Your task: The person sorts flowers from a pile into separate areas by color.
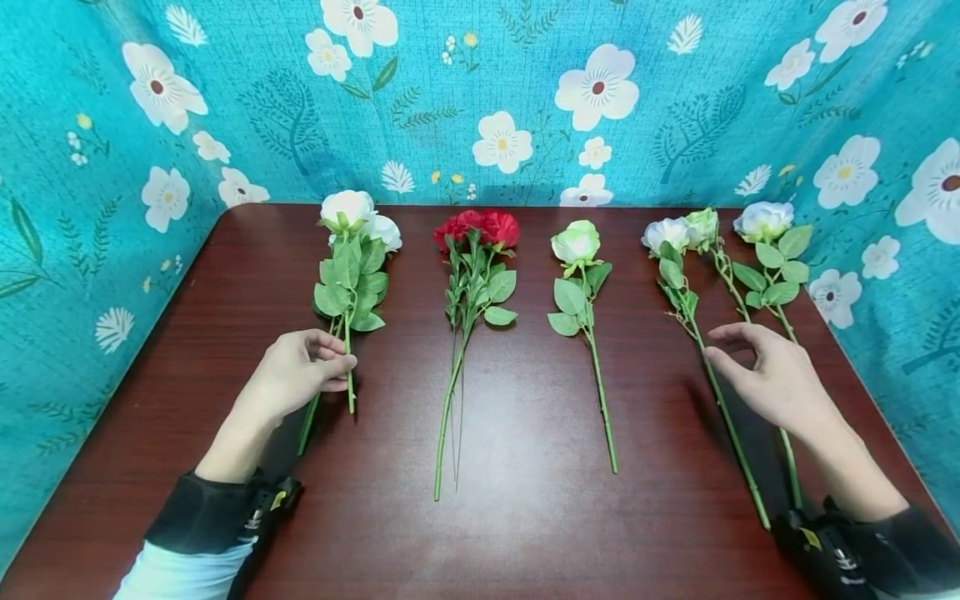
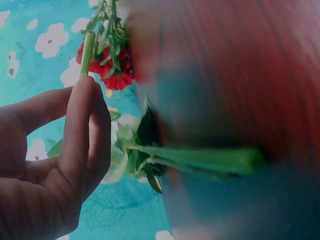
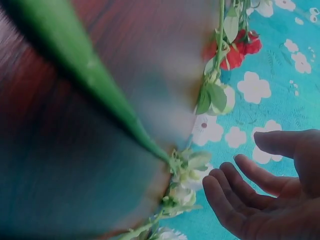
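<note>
In the head view my left hand [image 1: 288, 375] pinches the green stem of an artificial white rose [image 1: 347, 210] between thumb and fingers. The cut end of that stem [image 2: 87, 54] juts past the fingertips in the left wrist view. Another white rose [image 1: 385, 232] lies under it, its stem on the table. On the right, my right hand [image 1: 776, 375] hovers with loosely bent fingers over the stems of white-and-lilac roses [image 1: 666, 235]. A gap shows between its thumb and fingers in the right wrist view, and they hold nothing.
Red flowers [image 1: 480, 229] with thin stems lie at the middle of the brown table [image 1: 525, 533]. A single pale green-white rose [image 1: 576, 243] lies right of them. Another lilac-white rose [image 1: 763, 222] is at the far right. A blue floral cloth [image 1: 450, 100] hangs behind.
</note>
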Tool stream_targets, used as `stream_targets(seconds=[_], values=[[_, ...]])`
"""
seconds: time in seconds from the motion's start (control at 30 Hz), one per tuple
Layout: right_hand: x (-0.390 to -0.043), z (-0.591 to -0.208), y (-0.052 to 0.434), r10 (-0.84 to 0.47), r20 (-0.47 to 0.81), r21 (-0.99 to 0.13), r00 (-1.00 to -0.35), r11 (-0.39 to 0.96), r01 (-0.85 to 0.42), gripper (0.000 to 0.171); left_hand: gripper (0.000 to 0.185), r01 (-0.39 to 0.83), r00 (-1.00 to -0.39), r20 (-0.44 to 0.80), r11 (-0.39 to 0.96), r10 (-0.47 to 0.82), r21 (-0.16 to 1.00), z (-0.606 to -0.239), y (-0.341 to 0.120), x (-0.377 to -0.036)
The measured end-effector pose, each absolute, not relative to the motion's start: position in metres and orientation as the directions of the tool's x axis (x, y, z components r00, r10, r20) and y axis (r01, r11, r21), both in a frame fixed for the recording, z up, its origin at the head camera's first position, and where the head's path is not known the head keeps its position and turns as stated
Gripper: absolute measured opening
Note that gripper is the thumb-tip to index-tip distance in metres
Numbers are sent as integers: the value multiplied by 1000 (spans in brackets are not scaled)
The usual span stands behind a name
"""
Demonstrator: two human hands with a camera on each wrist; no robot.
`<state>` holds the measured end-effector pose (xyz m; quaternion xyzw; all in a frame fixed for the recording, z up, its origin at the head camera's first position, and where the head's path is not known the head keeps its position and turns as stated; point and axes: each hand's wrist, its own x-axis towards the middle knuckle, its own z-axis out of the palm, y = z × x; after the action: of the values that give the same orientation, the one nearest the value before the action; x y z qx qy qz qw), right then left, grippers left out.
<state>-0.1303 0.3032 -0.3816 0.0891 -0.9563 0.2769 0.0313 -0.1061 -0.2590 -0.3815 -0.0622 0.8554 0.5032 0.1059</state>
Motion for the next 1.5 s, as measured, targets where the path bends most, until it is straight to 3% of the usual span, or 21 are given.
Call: stream_targets(seconds=[0.23, 0.73, 1.5], values=[[-130, -386, 315, -161, 127, -476, -979, 856, -203, 31, 32, -252, -951, -310, 563, 8, 787, -384, -265, -107], [-129, -389, 325, -212, 71, -426, -975, 877, -222, 35, 29, -185, -965, -262, 791, -33, 583, -382, -273, -105], [-132, -394, 344, -192, -83, -344, -978, 926, -152, 43, 33, -183, -971, -232, 826, -66, 532, -381, -273, -102]])
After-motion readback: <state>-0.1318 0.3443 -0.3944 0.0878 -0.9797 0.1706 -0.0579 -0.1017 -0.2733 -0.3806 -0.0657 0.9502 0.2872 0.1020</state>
